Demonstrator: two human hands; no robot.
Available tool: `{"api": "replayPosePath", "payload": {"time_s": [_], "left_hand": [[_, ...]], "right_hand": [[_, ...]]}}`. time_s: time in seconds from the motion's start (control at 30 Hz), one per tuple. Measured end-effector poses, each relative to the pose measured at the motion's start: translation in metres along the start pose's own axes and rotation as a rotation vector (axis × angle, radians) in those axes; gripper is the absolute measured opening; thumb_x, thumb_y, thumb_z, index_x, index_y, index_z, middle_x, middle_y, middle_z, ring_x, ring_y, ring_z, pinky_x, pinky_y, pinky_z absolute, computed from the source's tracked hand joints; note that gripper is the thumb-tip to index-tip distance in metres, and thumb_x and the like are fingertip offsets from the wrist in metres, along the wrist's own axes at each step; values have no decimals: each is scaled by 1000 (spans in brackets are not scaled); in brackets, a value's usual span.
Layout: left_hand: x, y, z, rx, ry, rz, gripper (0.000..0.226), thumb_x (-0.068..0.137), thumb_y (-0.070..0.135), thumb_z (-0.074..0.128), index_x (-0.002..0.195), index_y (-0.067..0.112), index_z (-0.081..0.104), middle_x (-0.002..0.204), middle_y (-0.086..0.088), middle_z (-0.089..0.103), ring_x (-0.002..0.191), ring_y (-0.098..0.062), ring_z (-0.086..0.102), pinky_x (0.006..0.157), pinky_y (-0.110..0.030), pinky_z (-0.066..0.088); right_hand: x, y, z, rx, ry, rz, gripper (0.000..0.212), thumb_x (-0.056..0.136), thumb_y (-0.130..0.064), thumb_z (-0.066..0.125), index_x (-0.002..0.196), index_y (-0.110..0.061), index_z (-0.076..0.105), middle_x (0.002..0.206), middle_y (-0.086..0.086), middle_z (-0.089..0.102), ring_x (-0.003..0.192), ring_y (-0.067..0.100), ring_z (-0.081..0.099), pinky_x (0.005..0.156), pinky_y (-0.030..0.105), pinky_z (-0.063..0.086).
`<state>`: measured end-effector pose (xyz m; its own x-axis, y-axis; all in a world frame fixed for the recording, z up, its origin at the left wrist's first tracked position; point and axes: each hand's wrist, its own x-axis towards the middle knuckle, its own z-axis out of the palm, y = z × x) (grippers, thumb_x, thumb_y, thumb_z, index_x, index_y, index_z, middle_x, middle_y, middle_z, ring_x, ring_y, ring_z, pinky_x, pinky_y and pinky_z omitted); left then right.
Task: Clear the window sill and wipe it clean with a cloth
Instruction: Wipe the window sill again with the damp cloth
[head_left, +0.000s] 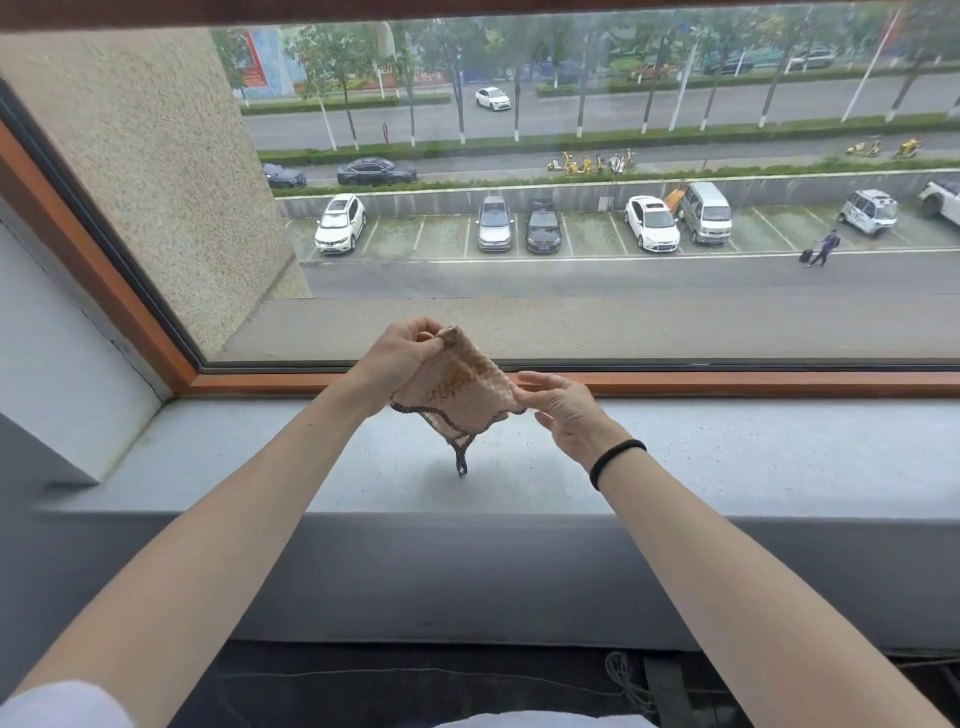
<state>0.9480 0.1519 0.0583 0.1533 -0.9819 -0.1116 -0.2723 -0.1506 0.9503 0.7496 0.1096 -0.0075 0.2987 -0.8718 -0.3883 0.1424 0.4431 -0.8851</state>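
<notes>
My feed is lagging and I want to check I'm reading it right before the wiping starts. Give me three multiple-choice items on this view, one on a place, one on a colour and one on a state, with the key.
1. Where is the cloth relative to the window sill?
A. Spread flat on it
B. Held up over it
C. Draped over the window frame

2. What colour is the band on the right wrist?
A. Black
B. Red
C. White

3. How is the cloth held?
A. By one hand only
B. By neither; it lies loose
C. Pinched by both hands

Key:
1 B: it hangs in the air with its loop dangling.
2 A: a black band rings the wrist.
3 C: the left hand pinches the top corner and the right hand pinches the side corner.
</notes>
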Motion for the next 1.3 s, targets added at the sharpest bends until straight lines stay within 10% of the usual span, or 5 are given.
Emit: {"api": "replayPosePath", "payload": {"time_s": [0.17,0.37,0.77,1.0,1.3], "left_hand": [[0,16,-2,157,-214,97,9,94,22,54,94,16,61,91,-9,64,82,-19,59,76,-35,50],[9,26,1,174,-230,137,10,95,21,54,94,17,63,89,-3,64,82,-16,60,74,-32,51],[-21,-54,52,578,-51,623,16,82,12,66,97,12,71,100,1,70,99,-14,62,91,-34,48],[-26,-72,34,191,100,273,53,81,21,71,126,25,44,130,5,49,121,-7,44,106,-30,35],[-14,-95,56,1151,77,620,69,72,22,77,132,20,43,129,-11,52,111,-31,53,97,-43,41]], "right_hand": [[0,-4,-3,-170,-251,-97,68,69,-16,78,132,-22,51,131,8,52,125,20,40,105,34,19],[-1,-10,5,-405,-320,-148,29,76,-20,77,95,-1,67,90,13,69,85,23,66,83,35,51],[-1,3,17,255,-213,174,59,92,-53,46,110,2,60,92,18,68,82,28,66,77,40,57],[0,7,6,171,-187,154,23,88,0,49,110,-1,55,88,15,66,68,23,69,61,36,59],[9,19,-4,-312,121,17,27,89,-22,59,110,-6,59,102,11,65,87,24,63,82,38,53]]}}
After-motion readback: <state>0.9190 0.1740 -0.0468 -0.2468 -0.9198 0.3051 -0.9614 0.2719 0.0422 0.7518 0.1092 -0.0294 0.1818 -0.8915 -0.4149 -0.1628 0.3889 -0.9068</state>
